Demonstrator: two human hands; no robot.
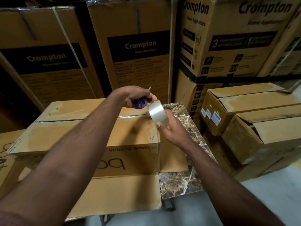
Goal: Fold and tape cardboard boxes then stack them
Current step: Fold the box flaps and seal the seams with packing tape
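the left hand (138, 97) grips purple scissors (140, 103) just above the tape roll (157, 113) clamped in the right hand (169, 128), the box (91, 128) below; a careless snip could nick fingers.

Two bare forearms, no sleeves, watch or rings, hands (138, 97) ungloved
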